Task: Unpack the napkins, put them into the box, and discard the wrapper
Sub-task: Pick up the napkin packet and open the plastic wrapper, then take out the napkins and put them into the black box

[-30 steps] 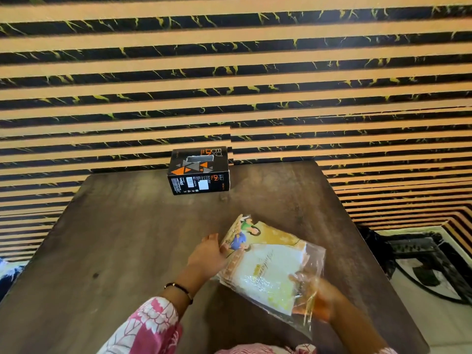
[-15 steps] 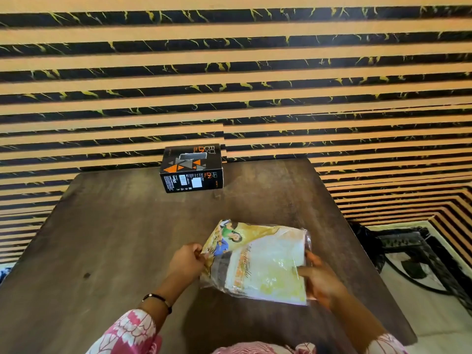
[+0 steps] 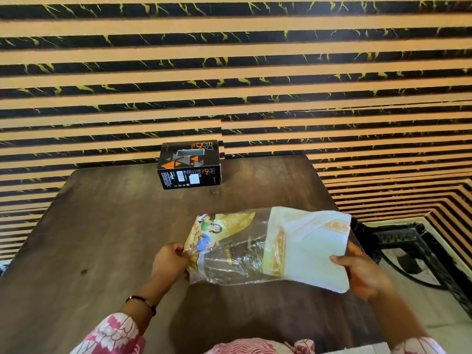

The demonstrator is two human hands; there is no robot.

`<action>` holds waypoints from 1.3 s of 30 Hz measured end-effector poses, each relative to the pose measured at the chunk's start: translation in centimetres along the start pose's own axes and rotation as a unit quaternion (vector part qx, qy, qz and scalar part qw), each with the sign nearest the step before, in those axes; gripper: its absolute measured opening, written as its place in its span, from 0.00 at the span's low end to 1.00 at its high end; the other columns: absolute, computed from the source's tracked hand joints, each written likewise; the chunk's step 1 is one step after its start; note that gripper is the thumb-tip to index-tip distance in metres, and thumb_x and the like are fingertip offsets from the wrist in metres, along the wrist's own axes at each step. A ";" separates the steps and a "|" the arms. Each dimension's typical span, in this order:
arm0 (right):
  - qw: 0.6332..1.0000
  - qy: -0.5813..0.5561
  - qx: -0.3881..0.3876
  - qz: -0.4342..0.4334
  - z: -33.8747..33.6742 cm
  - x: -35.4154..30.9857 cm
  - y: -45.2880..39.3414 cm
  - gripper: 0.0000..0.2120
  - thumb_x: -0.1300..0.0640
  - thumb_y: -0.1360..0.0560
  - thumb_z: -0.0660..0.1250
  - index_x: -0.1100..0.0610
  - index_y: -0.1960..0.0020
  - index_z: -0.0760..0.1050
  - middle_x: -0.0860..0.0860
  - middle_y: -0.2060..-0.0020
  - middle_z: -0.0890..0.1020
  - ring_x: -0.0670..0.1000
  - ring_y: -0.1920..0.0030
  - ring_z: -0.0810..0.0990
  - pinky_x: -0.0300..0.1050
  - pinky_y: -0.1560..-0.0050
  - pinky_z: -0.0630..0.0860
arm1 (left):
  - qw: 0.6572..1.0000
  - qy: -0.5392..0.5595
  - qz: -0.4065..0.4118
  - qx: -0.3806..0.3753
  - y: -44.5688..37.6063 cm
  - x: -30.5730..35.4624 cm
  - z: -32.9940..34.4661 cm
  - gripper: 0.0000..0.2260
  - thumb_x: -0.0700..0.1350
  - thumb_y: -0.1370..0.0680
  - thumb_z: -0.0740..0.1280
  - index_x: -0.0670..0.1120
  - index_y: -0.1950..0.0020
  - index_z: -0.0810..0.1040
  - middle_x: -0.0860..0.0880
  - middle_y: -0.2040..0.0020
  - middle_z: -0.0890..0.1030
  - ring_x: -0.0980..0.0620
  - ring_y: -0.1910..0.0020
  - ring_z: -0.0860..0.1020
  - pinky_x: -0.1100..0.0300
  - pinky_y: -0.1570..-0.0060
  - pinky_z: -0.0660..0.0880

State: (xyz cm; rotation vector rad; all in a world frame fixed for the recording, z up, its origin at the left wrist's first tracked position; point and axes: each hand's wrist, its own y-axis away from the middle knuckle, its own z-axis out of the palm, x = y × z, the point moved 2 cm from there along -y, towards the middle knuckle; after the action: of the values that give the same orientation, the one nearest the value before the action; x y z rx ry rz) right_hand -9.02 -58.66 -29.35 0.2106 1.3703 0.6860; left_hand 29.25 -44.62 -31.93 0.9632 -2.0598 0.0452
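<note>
Napkins (image 3: 310, 249), a white stack with orange-yellow patterned borders, sit more than halfway out of the clear plastic wrapper (image 3: 229, 251), and I see them held just above the dark wooden table (image 3: 107, 226). My view has the right hand (image 3: 362, 272) at their right edge, thumb on top and fingers curled beneath, pinching the stack. The wrapper lies slack to the left, crinkled and see-through in the middle, with a yellow printed panel showing cartoon figures at its far-left end. The left hand (image 3: 169, 261) pinches that printed end between thumb and curled fingers, a dark bracelet (image 3: 141, 302) on the wrist and a pink-and-white floral sleeve (image 3: 112, 335) below it.

Farther back near the table's far edge stands the black tissue box (image 3: 190, 166) with orange and grey triangles and a slot in its top, well apart from the napkins, with nothing between them. Behind it rises a wall of black-and-tan stripes (image 3: 229, 72). At the right, beside the table on the floor, I make out a dark metal frame (image 3: 408, 249).
</note>
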 end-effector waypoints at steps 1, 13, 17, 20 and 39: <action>1.000 -0.027 0.001 -0.005 -0.2 0.0 0.0 0.29 0.68 0.37 0.69 0.53 0.38 0.72 0.59 0.46 0.80 0.62 0.47 0.80 0.58 0.55 0.80 | 0.999 0.044 -0.019 0.004 0.1 -0.1 0.0 0.07 0.40 0.26 0.65 0.41 0.64 0.76 0.40 0.68 0.81 0.43 0.72 0.80 0.55 0.70 0.79; 0.945 -0.288 0.152 0.034 2.1 4.5 -1.3 0.15 0.68 0.23 0.57 0.57 0.39 0.69 0.58 0.42 0.75 0.57 0.54 0.78 0.55 0.61 0.82 | 0.932 0.322 -0.152 0.073 0.9 -0.8 1.7 0.01 0.37 0.23 0.64 0.40 0.54 0.73 0.43 0.65 0.75 0.47 0.70 0.75 0.64 0.82 0.74; 0.975 -0.158 0.132 0.087 2.8 4.3 -0.3 0.06 0.62 0.23 0.62 0.56 0.47 0.70 0.58 0.51 0.79 0.59 0.55 0.79 0.55 0.61 0.82 | 0.920 0.345 -0.155 0.101 1.5 -0.9 1.9 0.04 0.37 0.23 0.63 0.39 0.49 0.74 0.41 0.57 0.78 0.49 0.67 0.76 0.65 0.81 0.75; 0.981 0.083 0.112 0.133 3.1 3.9 0.8 0.11 0.53 0.24 0.64 0.60 0.46 0.72 0.60 0.56 0.82 0.62 0.58 0.82 0.49 0.67 0.81 | 0.921 0.343 -0.155 0.106 2.0 -1.0 2.2 0.04 0.37 0.22 0.63 0.39 0.48 0.73 0.42 0.58 0.77 0.48 0.66 0.76 0.65 0.80 0.76; 0.807 0.505 -0.263 -0.157 18.4 4.7 -0.9 0.25 0.49 0.24 0.63 0.42 0.28 0.60 0.45 0.29 0.67 0.45 0.34 0.70 0.32 0.44 0.64 | 0.951 0.152 -0.155 0.221 9.8 -5.9 -0.5 0.06 0.44 0.24 0.65 0.44 0.51 0.71 0.40 0.55 0.80 0.41 0.62 0.79 0.49 0.62 0.78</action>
State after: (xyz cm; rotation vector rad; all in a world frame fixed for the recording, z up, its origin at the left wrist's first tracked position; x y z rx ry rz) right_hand 8.84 -52.22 -29.71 -0.9504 2.0675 0.9076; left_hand 25.29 -33.88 -32.89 1.4458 -1.6239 0.4758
